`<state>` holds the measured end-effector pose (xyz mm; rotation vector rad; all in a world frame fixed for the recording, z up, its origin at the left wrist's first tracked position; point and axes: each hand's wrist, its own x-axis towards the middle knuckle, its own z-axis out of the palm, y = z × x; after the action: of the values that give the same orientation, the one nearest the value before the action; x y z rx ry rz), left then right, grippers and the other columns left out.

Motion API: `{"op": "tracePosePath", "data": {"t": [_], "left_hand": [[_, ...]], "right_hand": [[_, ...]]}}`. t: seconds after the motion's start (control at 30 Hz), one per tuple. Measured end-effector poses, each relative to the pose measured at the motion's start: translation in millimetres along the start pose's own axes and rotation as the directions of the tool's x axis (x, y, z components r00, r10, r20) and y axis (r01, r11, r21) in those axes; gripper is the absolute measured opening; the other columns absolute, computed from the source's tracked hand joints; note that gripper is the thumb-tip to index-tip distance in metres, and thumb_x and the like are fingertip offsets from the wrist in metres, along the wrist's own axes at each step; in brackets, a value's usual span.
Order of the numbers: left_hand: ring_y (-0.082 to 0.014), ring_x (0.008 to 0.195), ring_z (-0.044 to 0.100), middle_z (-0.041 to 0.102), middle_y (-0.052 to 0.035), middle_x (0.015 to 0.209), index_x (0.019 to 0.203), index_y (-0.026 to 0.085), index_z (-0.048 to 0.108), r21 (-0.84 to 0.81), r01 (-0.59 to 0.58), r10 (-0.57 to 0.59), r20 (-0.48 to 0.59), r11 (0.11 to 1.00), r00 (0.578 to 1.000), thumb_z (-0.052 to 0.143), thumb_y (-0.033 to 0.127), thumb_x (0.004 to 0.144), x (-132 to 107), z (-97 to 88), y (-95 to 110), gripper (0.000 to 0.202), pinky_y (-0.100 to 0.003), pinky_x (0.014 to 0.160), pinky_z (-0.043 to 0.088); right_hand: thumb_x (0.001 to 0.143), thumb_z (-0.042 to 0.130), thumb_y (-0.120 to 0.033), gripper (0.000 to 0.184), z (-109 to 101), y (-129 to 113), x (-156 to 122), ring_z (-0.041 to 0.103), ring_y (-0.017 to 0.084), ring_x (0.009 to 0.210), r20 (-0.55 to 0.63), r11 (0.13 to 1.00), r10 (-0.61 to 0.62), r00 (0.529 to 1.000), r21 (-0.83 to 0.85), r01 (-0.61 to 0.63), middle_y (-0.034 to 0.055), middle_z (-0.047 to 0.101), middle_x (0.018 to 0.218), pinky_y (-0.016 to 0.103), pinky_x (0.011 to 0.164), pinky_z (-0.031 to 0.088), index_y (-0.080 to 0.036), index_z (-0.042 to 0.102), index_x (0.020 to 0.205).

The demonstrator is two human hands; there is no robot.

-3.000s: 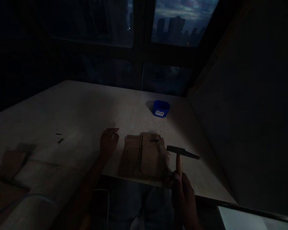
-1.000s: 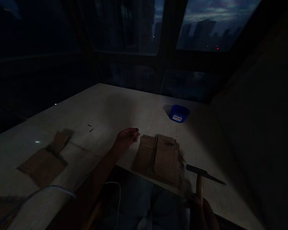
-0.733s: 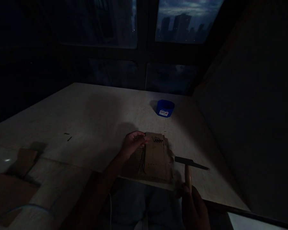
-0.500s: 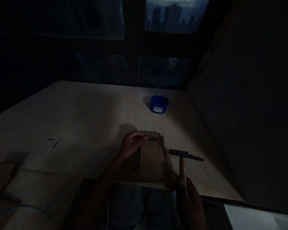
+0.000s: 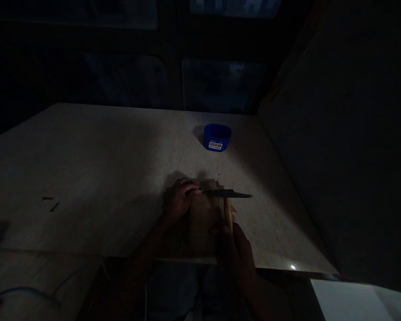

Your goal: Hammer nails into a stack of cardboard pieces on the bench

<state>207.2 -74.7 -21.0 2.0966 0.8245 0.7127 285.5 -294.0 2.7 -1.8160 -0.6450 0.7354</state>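
Note:
My right hand (image 5: pixel 235 243) is wrapped round the wooden handle of a hammer (image 5: pixel 229 194). The hammer's dark narrow head lies level over the top part of a brown cardboard piece (image 5: pixel 202 218), its left end close to my left fingertips. With thumb and finger pinched, my left hand (image 5: pixel 180 199) holds what looks like a small nail at the cardboard's upper left. Part of the cardboard's top, where a row of small dark nails stood in view earlier, is now covered by the hammer head.
A blue plastic tub (image 5: pixel 217 138) with a white label stands behind the cardboard. Two thin dark pieces (image 5: pixel 51 203) lie far left on the pale table (image 5: pixel 120 156). A grey wall (image 5: pixel 337 156) rises at the right, and a cable (image 5: pixel 26 290) runs at the lower left.
My right hand has brought the hammer left and up, from beside the cardboard to over it, close to my left fingers. The left hand stays pinched there. The whole view has shifted slightly.

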Motion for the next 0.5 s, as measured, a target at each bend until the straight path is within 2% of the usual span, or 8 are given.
{"op": "tracePosePath", "data": {"t": [0.27,0.5], "left_hand": [[-0.0239,0.100,0.061,0.072,-0.0029,0.098,0.094,0.031,0.080,0.064,-0.032,0.030,0.039,0.997,0.999,0.066,0.035,0.089,-2.5,0.8,-4.4,0.015,-0.036,0.088,0.046],[-0.0242,0.099,0.062,0.073,-0.0027,0.097,0.095,0.033,0.081,0.059,-0.042,0.041,0.009,0.997,0.999,0.066,0.034,0.089,-4.1,1.1,-2.6,0.016,-0.037,0.090,0.047]], "right_hand": [[0.097,0.038,-0.066,0.057,2.1,1.3,3.1,0.055,0.017,0.058,-0.058,1.000,-0.004,0.998,-0.018,0.002,0.0035,0.064,0.068,0.027,0.052,0.039,-0.018,0.067,0.090],[0.099,0.037,-0.063,0.054,3.6,4.9,1.8,0.052,0.016,0.056,-0.050,1.000,0.001,0.999,-0.020,-0.002,0.0013,0.060,0.065,0.026,0.051,0.037,-0.018,0.066,0.093]]}}
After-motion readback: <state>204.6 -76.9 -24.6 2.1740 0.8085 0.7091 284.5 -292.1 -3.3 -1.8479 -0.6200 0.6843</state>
